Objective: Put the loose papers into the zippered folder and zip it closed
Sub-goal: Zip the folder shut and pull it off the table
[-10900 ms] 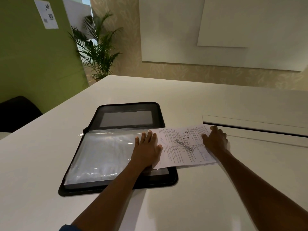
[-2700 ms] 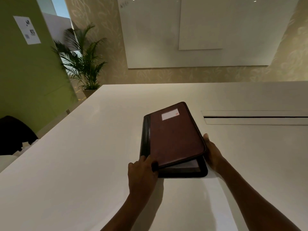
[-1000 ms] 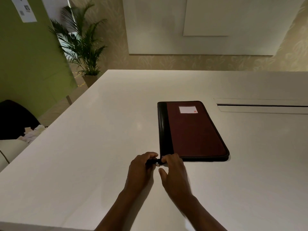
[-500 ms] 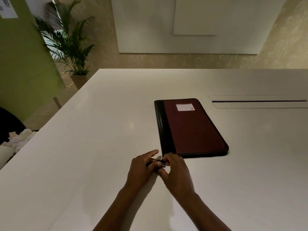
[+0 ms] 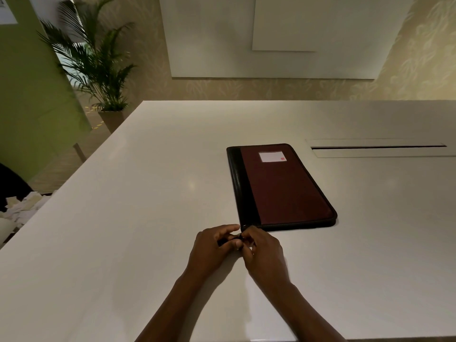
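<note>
The zippered folder [image 5: 283, 188] lies closed and flat on the white table [image 5: 148, 218], dark red cover up, black spine at the left, a white label near its far end. No loose papers show; they are hidden inside. My left hand [image 5: 209, 248] and my right hand [image 5: 261, 250] meet at the folder's near left corner. The left fingers pinch a short black zipper tail that sticks out of that corner. The right fingertips pinch the small zipper pull [image 5: 240, 236] beside it.
A long cable slot [image 5: 377, 147] is recessed in the table right of the folder. A potted palm [image 5: 98, 60] stands beyond the far left corner, next to a green wall. Crumpled paper scraps [image 5: 22, 208] lie off the table's left edge.
Since 10.9 s ago the papers went into the folder and its cover was shut flat. In the last second both hands have stayed pinched at the near left corner, barely moving.
</note>
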`<state>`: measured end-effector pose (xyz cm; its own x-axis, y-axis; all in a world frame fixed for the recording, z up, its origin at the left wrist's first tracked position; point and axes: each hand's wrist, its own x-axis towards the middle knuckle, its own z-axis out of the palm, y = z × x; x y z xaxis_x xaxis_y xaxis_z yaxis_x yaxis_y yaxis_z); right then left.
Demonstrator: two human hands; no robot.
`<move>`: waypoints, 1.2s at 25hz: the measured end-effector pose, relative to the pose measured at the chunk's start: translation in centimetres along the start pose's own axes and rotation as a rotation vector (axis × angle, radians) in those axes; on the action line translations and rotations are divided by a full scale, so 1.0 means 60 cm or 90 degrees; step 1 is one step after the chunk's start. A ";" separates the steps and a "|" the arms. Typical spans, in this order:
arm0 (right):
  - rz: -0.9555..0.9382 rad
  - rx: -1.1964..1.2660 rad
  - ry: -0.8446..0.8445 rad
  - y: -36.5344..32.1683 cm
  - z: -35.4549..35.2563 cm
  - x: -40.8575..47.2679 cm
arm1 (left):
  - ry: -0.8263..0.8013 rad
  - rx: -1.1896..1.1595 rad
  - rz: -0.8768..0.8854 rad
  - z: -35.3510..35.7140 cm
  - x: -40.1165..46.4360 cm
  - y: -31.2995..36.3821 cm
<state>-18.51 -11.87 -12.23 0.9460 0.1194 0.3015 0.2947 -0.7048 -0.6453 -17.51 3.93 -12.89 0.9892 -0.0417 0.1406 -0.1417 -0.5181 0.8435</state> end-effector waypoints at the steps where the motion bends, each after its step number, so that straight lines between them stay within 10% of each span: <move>1: -0.003 0.001 0.004 0.000 -0.001 0.000 | 0.001 0.001 0.004 -0.001 -0.001 0.001; 30: 0.094 -0.013 0.053 0.032 -0.056 0.039 | 0.139 0.116 0.031 0.003 0.013 0.017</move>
<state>-16.19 -15.27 -10.41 0.9640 -0.0440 0.2621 0.1497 -0.7248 -0.6725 -16.86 3.23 -12.02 0.9471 0.1040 0.3036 -0.1604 -0.6659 0.7286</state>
